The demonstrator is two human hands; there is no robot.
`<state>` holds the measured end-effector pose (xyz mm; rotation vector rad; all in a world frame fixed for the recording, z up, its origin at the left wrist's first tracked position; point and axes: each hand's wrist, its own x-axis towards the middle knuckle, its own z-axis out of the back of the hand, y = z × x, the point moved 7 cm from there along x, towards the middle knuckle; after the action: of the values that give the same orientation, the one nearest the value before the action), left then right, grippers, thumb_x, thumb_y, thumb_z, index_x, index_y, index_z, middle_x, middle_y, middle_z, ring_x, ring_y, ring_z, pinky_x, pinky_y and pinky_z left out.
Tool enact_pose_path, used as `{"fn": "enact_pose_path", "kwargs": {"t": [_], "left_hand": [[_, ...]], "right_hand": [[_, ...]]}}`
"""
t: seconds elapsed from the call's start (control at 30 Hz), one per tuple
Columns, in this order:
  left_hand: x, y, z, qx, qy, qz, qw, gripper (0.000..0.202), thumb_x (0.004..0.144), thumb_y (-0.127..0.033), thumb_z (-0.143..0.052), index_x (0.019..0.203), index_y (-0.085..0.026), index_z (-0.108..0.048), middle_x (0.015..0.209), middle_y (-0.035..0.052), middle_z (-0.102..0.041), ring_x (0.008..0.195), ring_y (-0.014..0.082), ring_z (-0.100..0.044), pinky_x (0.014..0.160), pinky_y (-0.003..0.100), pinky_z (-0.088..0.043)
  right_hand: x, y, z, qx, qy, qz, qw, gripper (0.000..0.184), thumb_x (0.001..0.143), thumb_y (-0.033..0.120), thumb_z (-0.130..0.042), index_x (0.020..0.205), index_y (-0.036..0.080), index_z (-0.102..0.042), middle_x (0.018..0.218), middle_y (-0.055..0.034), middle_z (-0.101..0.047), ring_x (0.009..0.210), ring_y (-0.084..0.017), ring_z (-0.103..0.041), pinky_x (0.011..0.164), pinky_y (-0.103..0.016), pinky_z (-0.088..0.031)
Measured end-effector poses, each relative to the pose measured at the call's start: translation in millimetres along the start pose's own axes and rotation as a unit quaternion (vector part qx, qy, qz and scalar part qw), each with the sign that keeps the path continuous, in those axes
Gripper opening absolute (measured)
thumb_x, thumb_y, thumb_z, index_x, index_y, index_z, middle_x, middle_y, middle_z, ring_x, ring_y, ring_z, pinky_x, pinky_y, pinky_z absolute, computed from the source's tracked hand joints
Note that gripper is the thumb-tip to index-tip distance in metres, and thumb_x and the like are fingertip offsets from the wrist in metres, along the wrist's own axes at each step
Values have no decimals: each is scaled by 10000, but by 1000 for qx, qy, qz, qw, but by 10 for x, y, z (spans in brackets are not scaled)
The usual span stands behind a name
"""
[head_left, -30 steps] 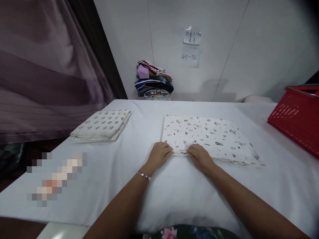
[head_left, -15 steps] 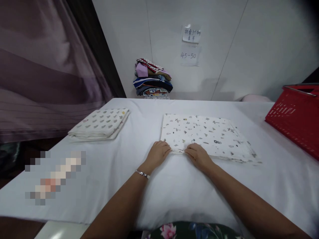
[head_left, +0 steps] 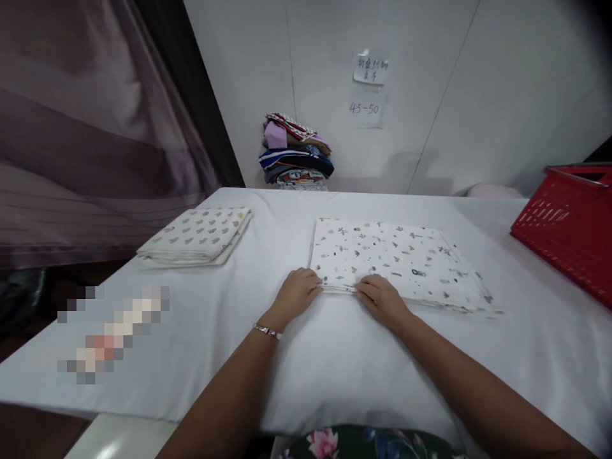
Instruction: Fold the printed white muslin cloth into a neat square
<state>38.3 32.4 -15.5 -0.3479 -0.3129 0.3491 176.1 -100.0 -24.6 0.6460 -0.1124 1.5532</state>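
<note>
A folded white cloth printed with small grey and yellow figures lies flat in front of me. My left hand is closed at its near left corner, fingertips on the folded layers. Some way to the right along the same near edge, my right hand pinches the layers between thumb and fingers. The cloth's right end tapers out beyond my right hand, with its layers slightly uneven. The undersides of my fingers are hidden.
A second folded cloth with grey motifs lies at the left. A red basket stands at the right edge. Behind the white-covered table is a stack of folded fabrics against the wall. A blurred-out patch covers something at front left.
My left hand has slid slightly left along the near edge to the cloth's corner. My right hand stays in place on the edge. The view has shifted a little.
</note>
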Motion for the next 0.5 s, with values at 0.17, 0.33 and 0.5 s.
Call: {"fn": "enact_pose_path", "kwargs": {"t": [0.17,0.33,0.5], "left_hand": [[-58,109,122,-19,19,49,998,154,803,-207,-537,870,-226,-674,948,30,-643,927,193,-539,789,327,-425],[-138,254,237,-38,29,116,992,203,778,-217,-531,923,-241,-671,949,9,-647,885,175,-575,742,285,-441],[-190,346,263,-69,39,176,981,157,764,-262,-530,802,-234,-679,824,-12,-666,729,146,-585,642,258,-421]], "right_hand": [[-7,12,-3,-8,-1,-7,1000,268,942,278,-403,1018,191,-645,983,-108,-620,896,-214,-548,771,-364,-451],[19,63,-48,-24,2,2,1000,283,948,277,-387,1040,194,-641,1001,-112,-620,920,-220,-548,788,-378,-443],[67,140,-89,-29,13,10,999,263,941,243,-402,1020,180,-645,988,-110,-623,908,-214,-548,768,-357,-437]]}}
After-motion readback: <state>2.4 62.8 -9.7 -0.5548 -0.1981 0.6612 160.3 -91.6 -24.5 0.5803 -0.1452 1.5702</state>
